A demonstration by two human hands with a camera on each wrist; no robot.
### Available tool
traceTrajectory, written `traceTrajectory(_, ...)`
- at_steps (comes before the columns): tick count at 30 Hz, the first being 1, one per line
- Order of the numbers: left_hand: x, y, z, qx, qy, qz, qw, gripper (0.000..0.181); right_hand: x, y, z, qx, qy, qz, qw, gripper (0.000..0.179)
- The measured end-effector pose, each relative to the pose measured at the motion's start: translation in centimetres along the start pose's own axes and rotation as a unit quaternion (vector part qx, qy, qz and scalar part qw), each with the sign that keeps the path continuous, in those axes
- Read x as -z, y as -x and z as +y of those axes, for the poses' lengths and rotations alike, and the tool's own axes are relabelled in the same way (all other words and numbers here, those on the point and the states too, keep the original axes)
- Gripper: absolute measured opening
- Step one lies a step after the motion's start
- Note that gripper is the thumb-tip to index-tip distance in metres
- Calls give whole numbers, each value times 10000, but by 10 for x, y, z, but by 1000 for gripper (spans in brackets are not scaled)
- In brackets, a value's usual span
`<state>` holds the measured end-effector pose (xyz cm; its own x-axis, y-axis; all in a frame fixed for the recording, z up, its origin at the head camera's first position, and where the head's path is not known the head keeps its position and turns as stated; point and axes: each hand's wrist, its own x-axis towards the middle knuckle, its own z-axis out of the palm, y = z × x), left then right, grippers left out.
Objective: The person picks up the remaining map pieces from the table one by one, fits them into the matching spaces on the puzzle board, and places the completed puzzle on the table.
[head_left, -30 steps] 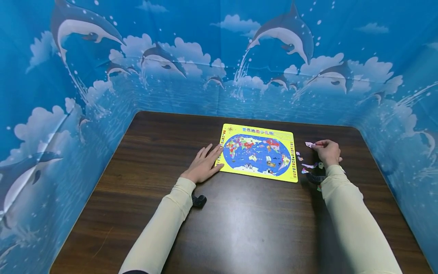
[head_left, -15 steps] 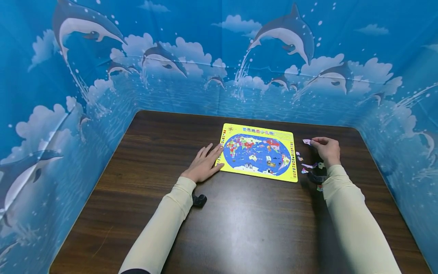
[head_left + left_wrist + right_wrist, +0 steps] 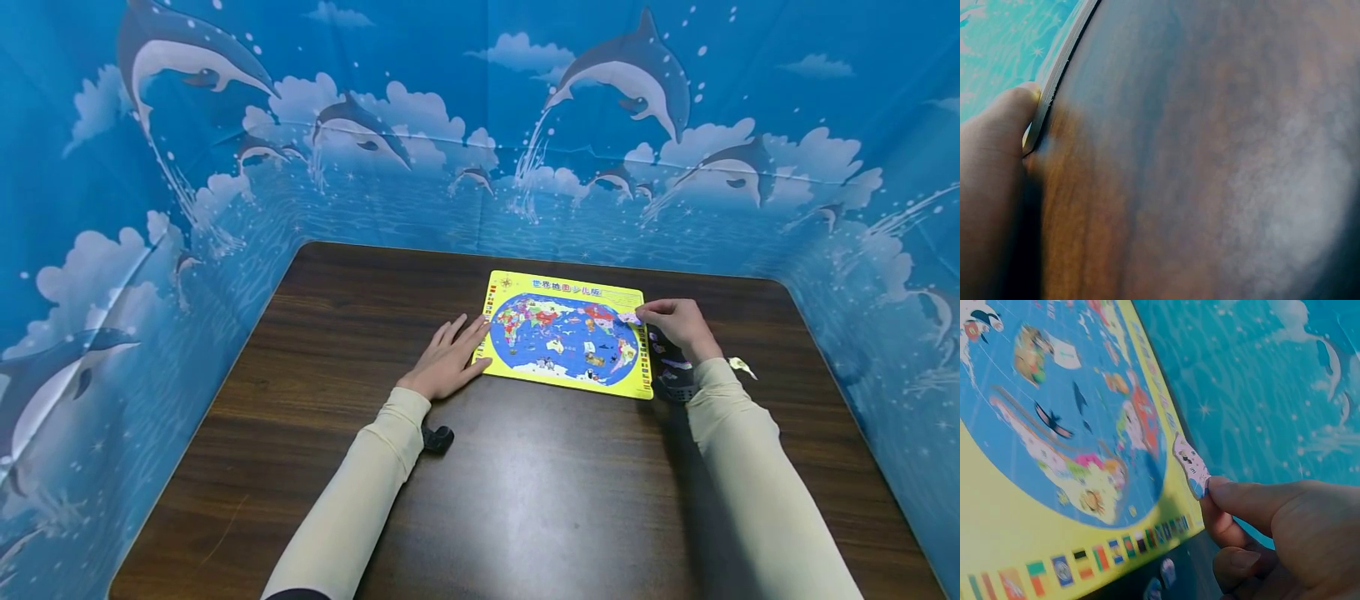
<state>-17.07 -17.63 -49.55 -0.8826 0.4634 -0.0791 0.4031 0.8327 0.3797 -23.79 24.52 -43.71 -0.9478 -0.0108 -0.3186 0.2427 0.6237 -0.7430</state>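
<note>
A yellow world-map puzzle board (image 3: 562, 385) with a blue oval map lies at the far middle of the table. My left hand (image 3: 442, 360) rests on its left edge, fingers spread; in the left wrist view the thumb (image 3: 1004, 119) lies at the board's rim. Between thumb and forefinger my right hand (image 3: 678, 325) pinches a small pink puzzle piece (image 3: 628, 318) over the board's right edge. In the right wrist view this pink piece (image 3: 1190, 465) is tilted, with a blue corner near the fingertips, and overlaps the yellow border beside the map.
Several small loose pieces (image 3: 677, 364) lie right of the board, partly under the right hand and wrist. A pale piece (image 3: 742, 367) lies right of that wrist. The dark wooden table (image 3: 525, 500) meets a dolphin-print curtain (image 3: 390, 200) behind and on both sides.
My right hand has carried the pink piece left, from beside the board to over its right edge. The pale piece right of the wrist has come into view. The left hand has stayed put.
</note>
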Motion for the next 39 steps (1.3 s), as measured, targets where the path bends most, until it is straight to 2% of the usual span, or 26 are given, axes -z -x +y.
traceTrajectory(10, 0, 0, -1, -38, 44, -1, 10000, 71, -17, -1, -11, -136, 157, -69, 9998, 41)
traceTrajectory(23, 0, 1, 0, 7, 83, -20, 10000, 72, -34, 3, -21, -121, 482, 379, 9980, 38)
traceTrajectory(27, 1, 0, 0, -29, 117, -6, 9999, 72, -36, 0, -20, -154, 569, 399, 9975, 38)
traceTrajectory(35, 1, 1, 1, -32, 89, 4, 10000, 72, -44, -3, -20, 77, 803, 577, 9951, 35)
traceTrajectory(39, 2, 1, 1, -31, 100, -17, 9999, 72, -44, -2, -21, 141, 790, 445, 9958, 37)
